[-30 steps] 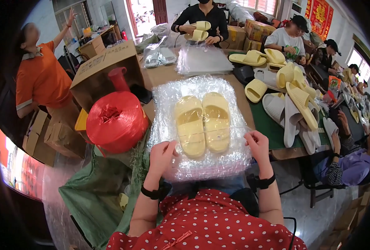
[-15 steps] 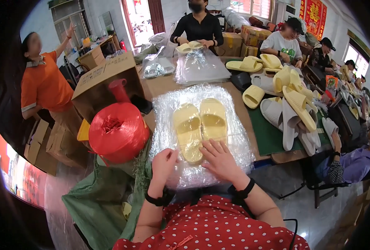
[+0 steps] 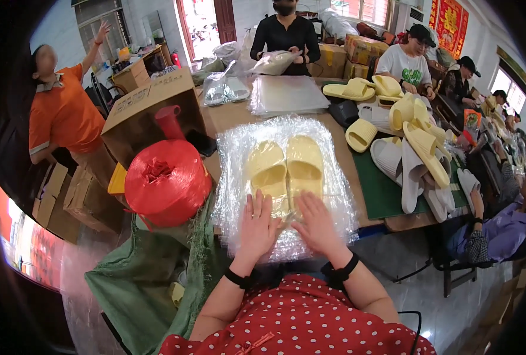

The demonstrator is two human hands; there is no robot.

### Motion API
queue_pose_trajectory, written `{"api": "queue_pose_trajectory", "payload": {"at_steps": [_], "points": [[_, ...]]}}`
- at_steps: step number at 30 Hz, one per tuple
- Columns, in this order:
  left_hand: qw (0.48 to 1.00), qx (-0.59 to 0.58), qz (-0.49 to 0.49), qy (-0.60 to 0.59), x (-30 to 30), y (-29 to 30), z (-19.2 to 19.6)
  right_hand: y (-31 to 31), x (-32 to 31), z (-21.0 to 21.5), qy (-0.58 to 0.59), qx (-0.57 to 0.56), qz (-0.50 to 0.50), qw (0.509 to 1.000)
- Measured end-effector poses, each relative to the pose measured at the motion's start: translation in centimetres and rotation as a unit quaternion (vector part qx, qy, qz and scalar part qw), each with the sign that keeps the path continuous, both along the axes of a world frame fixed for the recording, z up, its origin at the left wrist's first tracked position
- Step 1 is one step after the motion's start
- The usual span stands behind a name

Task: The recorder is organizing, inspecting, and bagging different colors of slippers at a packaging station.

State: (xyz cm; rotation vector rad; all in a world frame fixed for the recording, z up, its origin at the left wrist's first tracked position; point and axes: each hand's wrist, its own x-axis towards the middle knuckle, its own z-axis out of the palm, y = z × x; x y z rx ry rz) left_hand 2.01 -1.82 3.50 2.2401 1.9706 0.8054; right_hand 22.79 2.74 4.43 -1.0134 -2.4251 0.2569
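A pair of pale yellow slide slippers [image 3: 304,155] lies side by side under clear film, with toes pointing away from me. They rest on a stack of shiny clear plastic bags [image 3: 341,183] in front of me. My left hand [image 3: 259,227] is flat with its fingers stretched out over the near end of the left slipper. Pressing on the film at the near end of the right slipper is my right hand [image 3: 318,226], palm down and fingers extended. Neither hand grips anything. The heels are partly hidden by my hands.
Left of the bags stands a big roll of red plastic twine [image 3: 167,184], beside a cardboard box [image 3: 150,112] and a green woven sack [image 3: 150,284]. Loose yellow and white slippers [image 3: 417,139] pile up at right. Across the table, a person in black [image 3: 285,38] handles a bagged item.
My left hand has moved right and forward from the bag's left side, its curled fingers now flat. My right hand has shifted slightly nearer. The person opposite has lifted a bagged item.
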Motion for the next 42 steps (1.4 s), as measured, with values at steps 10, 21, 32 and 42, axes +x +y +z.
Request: {"api": "queue_pose_trajectory", "payload": {"at_steps": [10, 21, 32, 42], "points": [[0.998, 0.019, 0.026, -0.055, 0.2, 0.3, -0.5, 0.9, 0.9, -0.5, 0.065, -0.013, -0.180, 0.981], [0.998, 0.006, 0.033, -0.062, 0.1, -0.2, -0.6, -1.1, -2.9, 3.7, -0.008, 0.086, -0.116, 0.989], [0.999, 0.008, 0.043, -0.020, 0.2, 0.2, -1.0, 1.7, -1.1, 0.1, -0.084, 0.037, -0.092, 0.992], [0.979, 0.033, 0.108, -0.171, 1.0, 0.3, -0.8, 2.8, 1.6, -1.9, 0.063, 0.036, -0.163, 0.984]]}}
